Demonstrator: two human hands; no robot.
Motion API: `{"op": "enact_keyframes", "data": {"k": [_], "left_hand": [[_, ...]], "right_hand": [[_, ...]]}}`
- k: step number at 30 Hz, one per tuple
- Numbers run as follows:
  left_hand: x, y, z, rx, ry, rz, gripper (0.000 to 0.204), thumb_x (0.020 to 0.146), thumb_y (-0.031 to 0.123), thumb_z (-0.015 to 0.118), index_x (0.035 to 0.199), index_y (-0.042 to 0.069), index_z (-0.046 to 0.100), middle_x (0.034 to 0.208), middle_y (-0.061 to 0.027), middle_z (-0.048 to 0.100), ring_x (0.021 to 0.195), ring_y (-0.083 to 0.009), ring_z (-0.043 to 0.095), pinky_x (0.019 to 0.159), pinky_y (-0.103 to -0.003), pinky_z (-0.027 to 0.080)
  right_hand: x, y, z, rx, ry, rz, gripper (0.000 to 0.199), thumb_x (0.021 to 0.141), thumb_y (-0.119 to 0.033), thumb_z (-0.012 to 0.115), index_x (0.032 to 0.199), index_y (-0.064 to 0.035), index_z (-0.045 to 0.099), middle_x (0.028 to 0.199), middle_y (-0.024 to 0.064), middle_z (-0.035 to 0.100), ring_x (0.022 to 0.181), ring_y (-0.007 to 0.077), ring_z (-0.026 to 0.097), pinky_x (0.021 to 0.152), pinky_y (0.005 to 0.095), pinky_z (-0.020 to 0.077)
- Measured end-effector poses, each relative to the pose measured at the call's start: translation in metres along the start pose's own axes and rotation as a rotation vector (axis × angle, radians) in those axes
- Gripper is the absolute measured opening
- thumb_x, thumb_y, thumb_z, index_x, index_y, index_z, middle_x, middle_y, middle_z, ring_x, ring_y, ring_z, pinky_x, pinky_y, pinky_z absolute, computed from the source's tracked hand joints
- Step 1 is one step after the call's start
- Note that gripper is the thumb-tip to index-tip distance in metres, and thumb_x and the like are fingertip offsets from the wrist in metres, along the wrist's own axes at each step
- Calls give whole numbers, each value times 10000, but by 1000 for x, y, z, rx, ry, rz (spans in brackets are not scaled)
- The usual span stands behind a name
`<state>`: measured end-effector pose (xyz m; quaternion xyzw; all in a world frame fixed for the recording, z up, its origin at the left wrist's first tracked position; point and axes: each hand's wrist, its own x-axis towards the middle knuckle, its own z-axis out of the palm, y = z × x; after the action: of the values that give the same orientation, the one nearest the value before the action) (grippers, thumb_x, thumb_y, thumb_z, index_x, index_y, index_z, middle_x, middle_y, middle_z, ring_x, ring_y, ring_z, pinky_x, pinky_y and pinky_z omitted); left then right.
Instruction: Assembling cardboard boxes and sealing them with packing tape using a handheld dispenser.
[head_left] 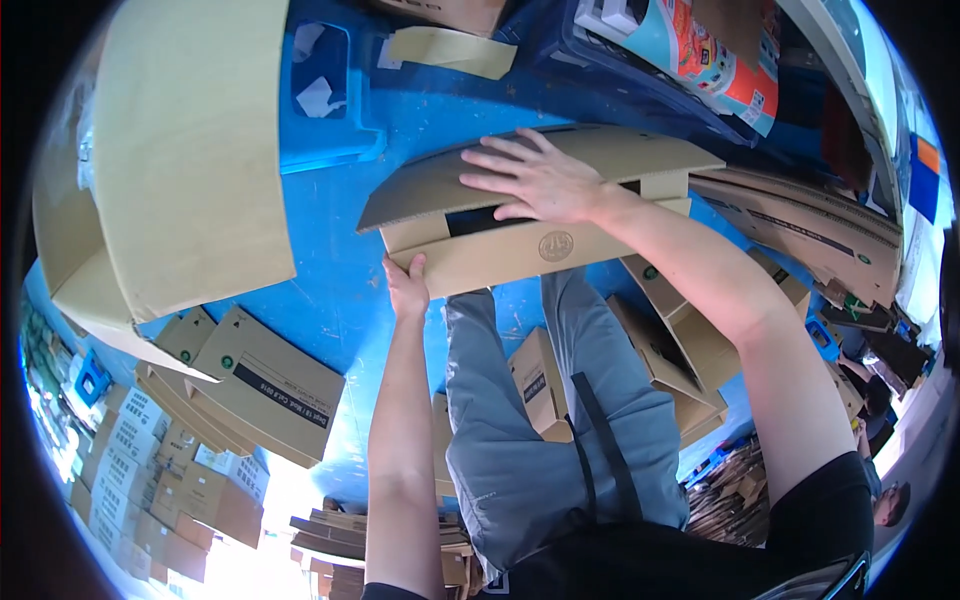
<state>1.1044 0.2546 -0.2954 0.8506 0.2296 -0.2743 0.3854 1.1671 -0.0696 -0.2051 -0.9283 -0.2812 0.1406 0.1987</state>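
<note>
A long brown cardboard box [490,258] lies across in front of my thighs, with a round printed mark on its near side. Its far flap [410,190] tilts up, and a dark gap shows between that flap and the near panel. My left hand [406,286] holds the box's near left corner, thumb on the near panel; its other fingers are mostly hidden. With fingers spread, my right hand [535,185] lies flat over the far flap and the gap. What the box contains is hidden.
A large open carton [195,150] stands at the left, beside a blue plastic bin [335,145]. Flat cartons [275,385] lean below it. At the far right are a dark blue crate [600,75] and more flattened cardboard [800,225]. Another person [888,500] is at the right rim.
</note>
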Motion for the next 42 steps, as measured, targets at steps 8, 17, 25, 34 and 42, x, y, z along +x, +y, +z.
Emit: {"op": "enact_keyframes", "data": {"k": [8, 17, 25, 34, 42], "left_hand": [[-8, 4, -1, -17, -19, 8, 730, 940, 295, 662, 1495, 15, 280, 1417, -221, 494, 1293, -349, 506, 1070, -410, 401], [-6, 10, -11, -9, -113, 20, 725, 948, 248, 663, 1492, -16, 262, 1438, -227, 462, 1324, -323, 470, 1099, -393, 364], [-25, 19, -8, -383, -62, 10, 701, 982, 332, 620, 1509, 8, 290, 1439, -164, 461, 1307, -246, 451, 1101, -364, 342], [-6, 11, -9, -383, -52, -10, 697, 985, 245, 620, 1507, -34, 252, 1456, -198, 437, 1293, -276, 460, 1096, -374, 367], [11, 9, 8, -142, 42, 185, 709, 962, 214, 656, 1485, -65, 267, 1456, -245, 433, 1291, -326, 474, 1106, -415, 377]], "right_hand": [[-1, -5, 1, -168, 4, 14, 605, 966, -529, 499, 1492, -243, 412, 1578, 8, 338, 1455, 237, 304, 1176, 566, 231], [-24, -21, 66, 77, -128, 63, 813, 914, -583, 534, 1567, -198, 241, 1648, 1, 160, 1531, 239, 69, 1228, 568, 33], [-31, -17, 65, 118, -117, 62, 890, 870, -618, 571, 1571, -185, 233, 1647, 12, 174, 1531, 245, 79, 1226, 562, 41], [-24, -19, 78, 140, -131, 75, 863, 883, -569, 585, 1571, -190, 228, 1655, 16, 149, 1535, 239, 55, 1224, 568, 50], [-25, -21, 40, -57, -254, 139, 869, 883, -581, 579, 1575, -201, 215, 1662, -5, 123, 1537, 251, 32, 1214, 593, 31]]}}
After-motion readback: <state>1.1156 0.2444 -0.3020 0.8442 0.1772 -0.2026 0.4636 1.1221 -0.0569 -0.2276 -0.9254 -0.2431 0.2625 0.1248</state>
